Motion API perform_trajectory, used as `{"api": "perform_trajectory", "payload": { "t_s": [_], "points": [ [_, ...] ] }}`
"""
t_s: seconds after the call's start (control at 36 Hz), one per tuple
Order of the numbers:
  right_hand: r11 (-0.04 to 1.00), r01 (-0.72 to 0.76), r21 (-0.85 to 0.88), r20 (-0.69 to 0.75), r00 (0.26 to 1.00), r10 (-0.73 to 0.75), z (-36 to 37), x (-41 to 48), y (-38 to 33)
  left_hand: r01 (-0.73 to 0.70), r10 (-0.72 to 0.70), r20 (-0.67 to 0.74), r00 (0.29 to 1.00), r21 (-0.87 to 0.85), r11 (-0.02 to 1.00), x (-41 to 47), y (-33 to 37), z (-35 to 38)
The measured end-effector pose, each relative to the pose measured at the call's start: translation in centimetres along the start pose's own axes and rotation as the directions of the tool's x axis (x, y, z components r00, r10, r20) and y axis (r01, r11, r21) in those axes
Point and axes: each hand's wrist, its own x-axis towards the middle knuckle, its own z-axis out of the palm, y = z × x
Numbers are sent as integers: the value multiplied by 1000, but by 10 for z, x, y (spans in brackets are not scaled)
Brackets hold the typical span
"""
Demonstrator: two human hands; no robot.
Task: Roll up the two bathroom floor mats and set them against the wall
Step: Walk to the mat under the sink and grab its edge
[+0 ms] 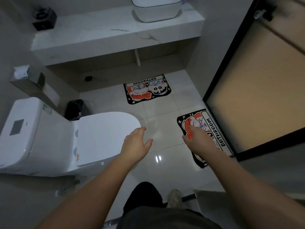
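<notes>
Two black floor mats with orange and white cartoon figures and the word BATHROOM lie flat on the glossy tiles. The far mat (147,88) sits below the vanity counter. The near mat (212,129) lies along the black-framed door. My right hand (200,140) reaches out over the near mat, fingers spread, and covers part of its picture. My left hand (137,144) hovers open over the bare tiles beside the toilet, holding nothing.
A white toilet (66,136) with its lid down fills the left. A black bin (76,109) stands behind it. The marble counter (115,35) carries a white basin (156,9). A frosted door (257,96) closes the right side. My shoe (175,198) is on the tiles.
</notes>
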Motion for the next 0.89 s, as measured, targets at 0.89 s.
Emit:
{"api": "perform_trajectory", "payload": {
  "t_s": [0.89],
  "points": [
    [984,8,-177,-12,1000,-10,-22,234,-90,-62,58,103,993,35,997,245,-89,-77]
  ]
}}
